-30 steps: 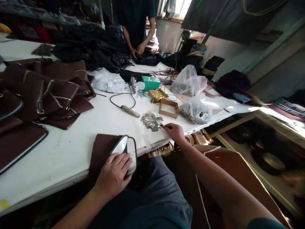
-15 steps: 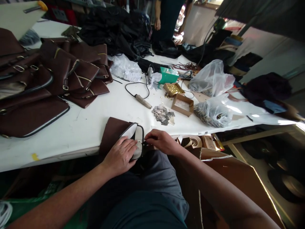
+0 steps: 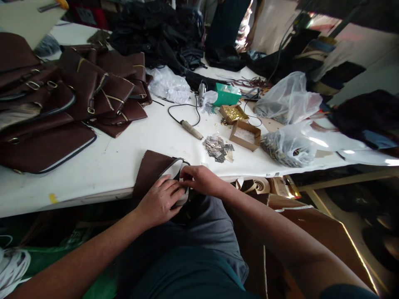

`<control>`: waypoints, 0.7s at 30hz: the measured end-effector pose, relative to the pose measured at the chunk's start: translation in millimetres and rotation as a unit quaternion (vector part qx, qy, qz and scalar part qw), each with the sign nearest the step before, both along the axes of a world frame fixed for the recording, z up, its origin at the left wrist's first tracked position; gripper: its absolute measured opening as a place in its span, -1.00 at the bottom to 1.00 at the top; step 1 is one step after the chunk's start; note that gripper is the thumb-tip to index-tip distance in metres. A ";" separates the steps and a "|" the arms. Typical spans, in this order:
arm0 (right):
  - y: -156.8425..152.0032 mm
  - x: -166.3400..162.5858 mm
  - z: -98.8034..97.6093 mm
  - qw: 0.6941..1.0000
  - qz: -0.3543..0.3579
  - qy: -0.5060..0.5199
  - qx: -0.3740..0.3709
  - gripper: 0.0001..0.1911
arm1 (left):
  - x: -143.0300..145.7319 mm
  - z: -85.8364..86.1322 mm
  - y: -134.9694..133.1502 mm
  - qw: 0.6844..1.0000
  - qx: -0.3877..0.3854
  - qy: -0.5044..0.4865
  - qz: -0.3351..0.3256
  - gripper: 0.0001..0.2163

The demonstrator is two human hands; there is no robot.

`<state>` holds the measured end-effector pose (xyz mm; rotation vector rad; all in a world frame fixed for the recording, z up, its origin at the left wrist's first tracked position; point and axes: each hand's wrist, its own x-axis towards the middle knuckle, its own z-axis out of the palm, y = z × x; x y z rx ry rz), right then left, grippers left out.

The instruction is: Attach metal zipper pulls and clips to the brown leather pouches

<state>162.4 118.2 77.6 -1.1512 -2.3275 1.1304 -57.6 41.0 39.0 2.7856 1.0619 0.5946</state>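
A dark brown leather bag piece with a black-piped edge and a pale lining lies at the table's front edge, its near part over the edge. My left hand holds it, fingers laid across the lining and thumb at the near side. On the bag piece's right side, my right hand is closed in a pinch, its fingertips close to the left fingers. What the pinch holds is too small or hidden to make out. Just beyond lies a pile of small metal plates, near a tool with a grey handle and a cord.
Stacked brown leather bags fill the left of the white table. A box of gold-coloured fittings, another small cardboard box, a green box and plastic bags stand right. Across the table stands a person.
My right hand has moved left from beside the piped edge onto the bag piece, close to my left fingers. The left hand stays on the piece. The view has shifted slightly.
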 end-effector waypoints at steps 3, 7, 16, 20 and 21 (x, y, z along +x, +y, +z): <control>4.9 1.0 2.5 0.999 0.031 0.000 -0.021 -0.83 | -1.1 -1.0 0.7 1.000 0.010 0.005 -0.005 -0.60; 7.9 -0.2 1.6 0.999 0.032 0.029 -0.028 -0.82 | -1.3 -2.0 1.3 1.000 0.008 0.008 -0.007 -0.60; -0.3 5.5 -11.1 1.000 -0.002 -0.005 0.030 -0.88 | -0.1 1.7 1.2 1.000 -0.002 0.015 -0.001 -0.60; -5.3 6.3 -17.6 0.996 -0.009 -0.005 0.090 -0.94 | 5.0 15.1 -3.1 0.998 -0.026 0.052 0.017 -0.63; -6.6 5.9 -19.4 0.995 -0.009 -0.003 0.098 -0.94 | 6.6 19.2 -4.6 0.997 -0.034 0.066 0.022 -0.63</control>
